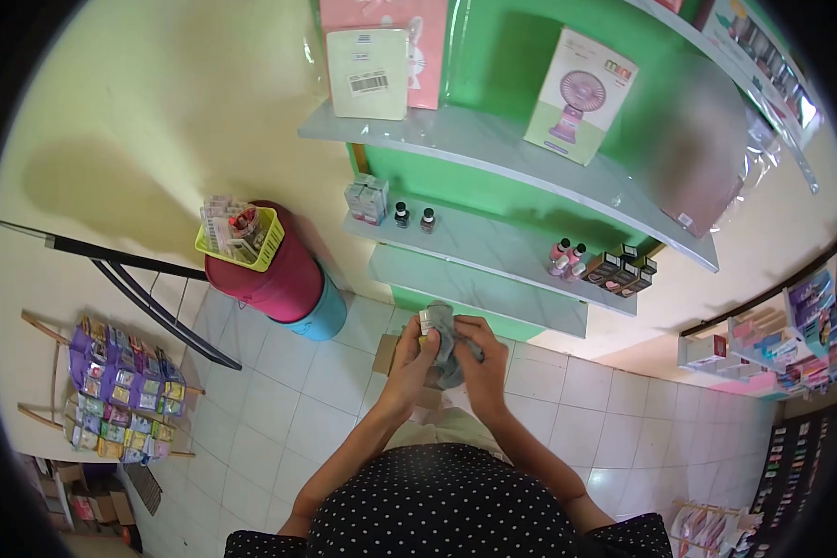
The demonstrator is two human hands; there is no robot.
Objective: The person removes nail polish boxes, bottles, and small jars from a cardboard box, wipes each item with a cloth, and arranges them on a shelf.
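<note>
Now both hands, L & R, fingers gripping grey cloth w/ small box.

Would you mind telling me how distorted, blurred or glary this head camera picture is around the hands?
Head view: strong fisheye bends the shelves and leaves black corners; the left hand and right hand, both on a grey cloth, look slightly soft; glare streaks the plastic wrap at upper right, where a patch is blurred; soft shadow falls on the left wall.
</note>
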